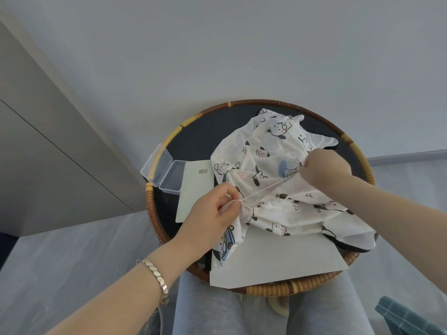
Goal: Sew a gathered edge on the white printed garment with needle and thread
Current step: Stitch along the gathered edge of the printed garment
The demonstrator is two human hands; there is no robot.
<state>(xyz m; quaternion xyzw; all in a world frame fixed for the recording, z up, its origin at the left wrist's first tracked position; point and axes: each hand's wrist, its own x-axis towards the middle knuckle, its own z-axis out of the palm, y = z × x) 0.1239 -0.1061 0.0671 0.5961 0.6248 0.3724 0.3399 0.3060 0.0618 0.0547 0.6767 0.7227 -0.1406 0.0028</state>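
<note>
A garment (273, 153) lies across the bench (266, 103) toward 3 o'clock, the left hand (212, 209) grip pinching its bunched edge at 8 o'clock, the right hand (326, 168) grip clamped on taut thread (268, 188).

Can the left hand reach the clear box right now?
Probably yes: the box lies open just beyond the left hand, only a flat card between. But its fingers pinch the thread, so it must let go first.

Count: one printed garment (278, 151), one thread (266, 189), two white cards (193, 189), one clear box (169, 175), one desk (266, 290), my one bracelet (157, 276).
</note>
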